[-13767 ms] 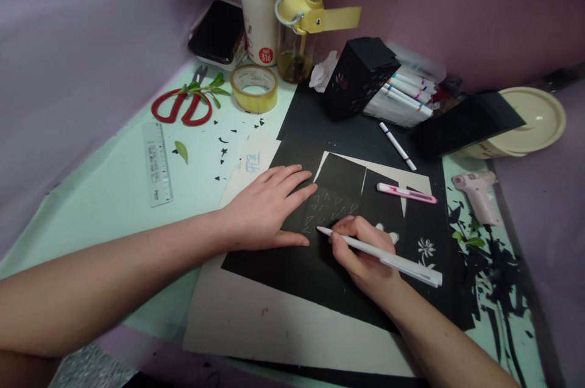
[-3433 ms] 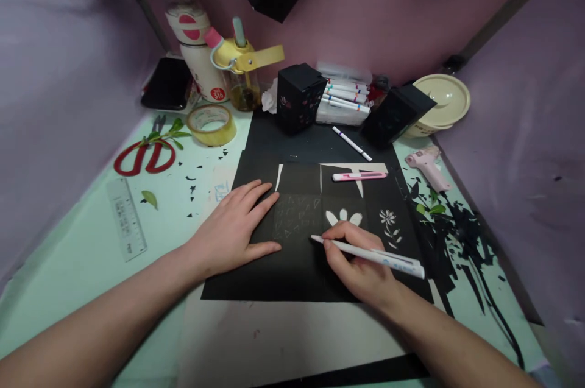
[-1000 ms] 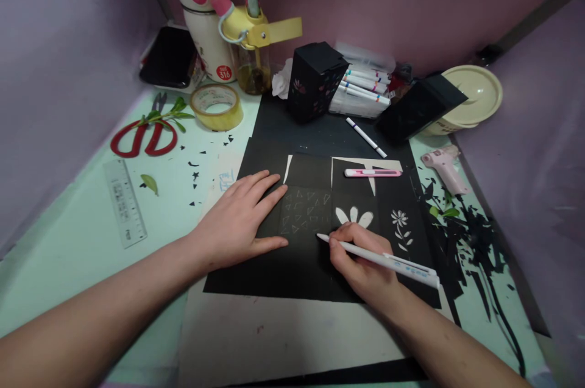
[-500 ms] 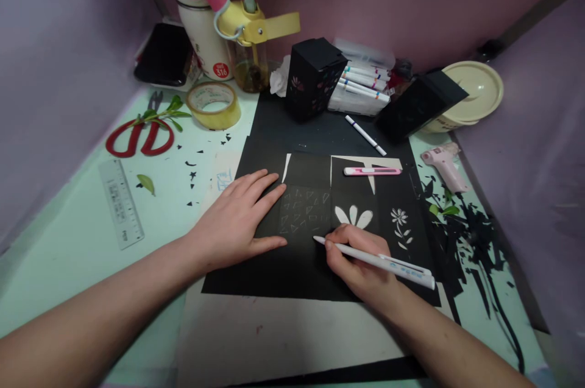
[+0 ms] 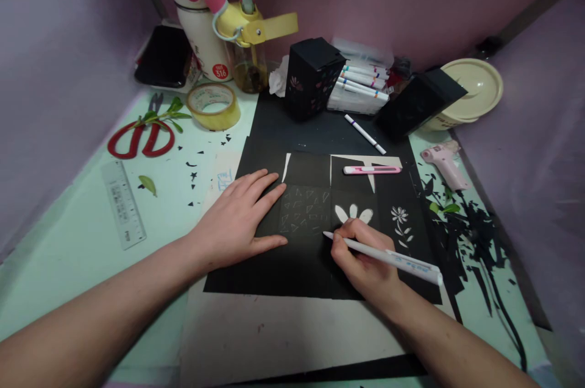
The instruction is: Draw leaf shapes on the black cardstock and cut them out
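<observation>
My left hand (image 5: 244,217) lies flat with fingers spread on a sheet of black paper (image 5: 269,275). My right hand (image 5: 365,260) is closed around a white pen (image 5: 388,255), its tip at the lower right of a patch of small outlined triangles and other shapes (image 5: 304,211) drawn on the paper. Just beyond my right hand, white petal shapes (image 5: 353,212) show in the black paper, partly hidden by my fingers. To their right is a smaller flower with leaves (image 5: 400,225). A pink craft knife (image 5: 372,170) lies across the paper's upper part.
At left are red-handled scissors (image 5: 141,138), a clear ruler (image 5: 123,205) and a tape roll (image 5: 213,106). Black paper boxes (image 5: 313,77), markers (image 5: 363,83) and bottles (image 5: 249,59) stand behind. On the right are a pink glue gun (image 5: 445,164), black paper scraps (image 5: 478,242) and a bowl (image 5: 475,92).
My right hand and the pen have shifted slightly right, the tip moving right and a little up the paper. My left hand stays in place.
</observation>
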